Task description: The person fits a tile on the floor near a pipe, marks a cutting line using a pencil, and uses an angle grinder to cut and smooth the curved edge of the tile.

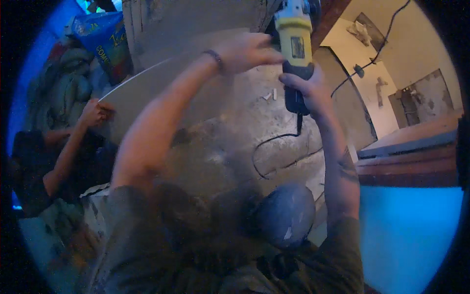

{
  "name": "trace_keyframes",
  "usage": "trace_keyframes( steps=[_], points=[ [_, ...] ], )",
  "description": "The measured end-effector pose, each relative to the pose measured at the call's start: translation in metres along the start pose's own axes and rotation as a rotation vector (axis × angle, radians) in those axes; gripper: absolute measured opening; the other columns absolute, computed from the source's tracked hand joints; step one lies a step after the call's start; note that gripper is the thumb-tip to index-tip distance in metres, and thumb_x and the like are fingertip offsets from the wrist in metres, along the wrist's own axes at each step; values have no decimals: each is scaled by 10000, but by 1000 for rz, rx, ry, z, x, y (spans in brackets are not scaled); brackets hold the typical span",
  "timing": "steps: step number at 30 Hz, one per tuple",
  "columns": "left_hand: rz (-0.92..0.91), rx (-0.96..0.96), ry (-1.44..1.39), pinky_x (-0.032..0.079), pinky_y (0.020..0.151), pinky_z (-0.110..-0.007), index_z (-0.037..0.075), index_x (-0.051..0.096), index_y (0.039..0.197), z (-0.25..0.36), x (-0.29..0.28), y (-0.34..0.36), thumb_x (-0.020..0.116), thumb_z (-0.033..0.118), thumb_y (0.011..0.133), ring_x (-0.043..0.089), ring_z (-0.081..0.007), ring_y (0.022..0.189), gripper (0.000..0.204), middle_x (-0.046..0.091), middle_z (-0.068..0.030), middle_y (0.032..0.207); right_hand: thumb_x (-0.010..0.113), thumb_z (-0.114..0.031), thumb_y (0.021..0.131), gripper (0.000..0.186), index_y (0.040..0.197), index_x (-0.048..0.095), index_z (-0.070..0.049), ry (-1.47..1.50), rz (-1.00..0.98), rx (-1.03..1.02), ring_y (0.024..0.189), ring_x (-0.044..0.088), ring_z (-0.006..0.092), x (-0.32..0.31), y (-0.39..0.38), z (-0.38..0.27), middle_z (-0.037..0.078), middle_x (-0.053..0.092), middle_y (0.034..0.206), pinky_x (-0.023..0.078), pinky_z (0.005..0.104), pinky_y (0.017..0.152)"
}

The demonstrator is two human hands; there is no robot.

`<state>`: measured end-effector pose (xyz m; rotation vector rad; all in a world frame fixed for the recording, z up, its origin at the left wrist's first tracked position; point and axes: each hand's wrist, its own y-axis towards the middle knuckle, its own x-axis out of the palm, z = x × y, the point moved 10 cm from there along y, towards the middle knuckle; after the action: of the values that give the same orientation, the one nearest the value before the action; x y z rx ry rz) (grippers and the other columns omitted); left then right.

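Note:
My right hand (pixel 313 90) is closed around the dark rear handle of a yellow angle grinder (pixel 297 41), held upright in the picture with its metal head toward the top edge. A black power cord (pixel 299 125) leaves the handle's lower end. My left hand (pixel 252 51), with a dark band at the wrist, reaches across to the tool's left side. Its fingers are smeared by motion, and I cannot tell whether they grip anything. The grinder's disc is not clearly seen.
At the left, another person's hand (pixel 95 113) holds a thin white strip (pixel 132 78). Behind that person lie a blue printed bag (pixel 103 41) and piled dark green sacks (pixel 63 88). The cord loops over the dusty floor (pixel 220 132). A wooden ledge (pixel 406 161) stands at the right.

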<state>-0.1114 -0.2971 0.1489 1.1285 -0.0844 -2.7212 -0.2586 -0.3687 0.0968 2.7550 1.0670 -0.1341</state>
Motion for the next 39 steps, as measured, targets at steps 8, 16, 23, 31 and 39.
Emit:
trace_keyframes(
  steps=[8, 16, 23, 31, 39],
  points=[
    [-86, -487, 795, 445, 974, -410, 71, 492, 1327, -232, -136, -132, 775, 437, 733, 559, -352, 1153, 753, 588, -190, 1244, 833, -328, 590, 622, 1066, 579, -21, -626, 61, 180, 857, 661, 303, -31, 67, 202, 166, 665, 944, 523, 398, 751],
    [-82, -547, 693, 479, 728, -460, 33, 642, 1015, -238, -95, -112, 747, 411, 762, 631, -397, 855, 467, 669, -216, 883, 766, -311, 675, 622, 1156, 486, -34, -787, -30, 239, 875, 653, 381, 1, 116, 358, 194, 654, 924, 514, 472, 748],
    [-160, -661, 651, 470, 758, -459, 27, 633, 992, -221, -74, -107, 694, 398, 820, 620, -396, 898, 413, 663, -209, 899, 751, -313, 738, 639, 1224, 438, -40, -972, -32, 193, 976, 613, 397, 9, 116, 397, 226, 612, 1074, 495, 491, 813],
    [-247, -740, 650, 469, 762, -460, 28, 638, 915, -234, -92, -126, 676, 384, 833, 613, -397, 901, 368, 654, -208, 889, 748, -303, 732, 704, 1304, 430, -45, -1028, -109, 110, 1030, 585, 415, 18, 120, 414, 227, 608, 1097, 484, 496, 860],
    [-1008, -674, 744, 501, 803, -484, 0, 702, 840, -234, -44, -100, 648, 369, 831, 646, -393, 869, 373, 666, -246, 864, 687, -330, 772, 364, 990, 650, -40, -1046, -418, 514, 891, 648, 340, -45, 41, 405, 179, 668, 958, 516, 459, 764]
  ],
)
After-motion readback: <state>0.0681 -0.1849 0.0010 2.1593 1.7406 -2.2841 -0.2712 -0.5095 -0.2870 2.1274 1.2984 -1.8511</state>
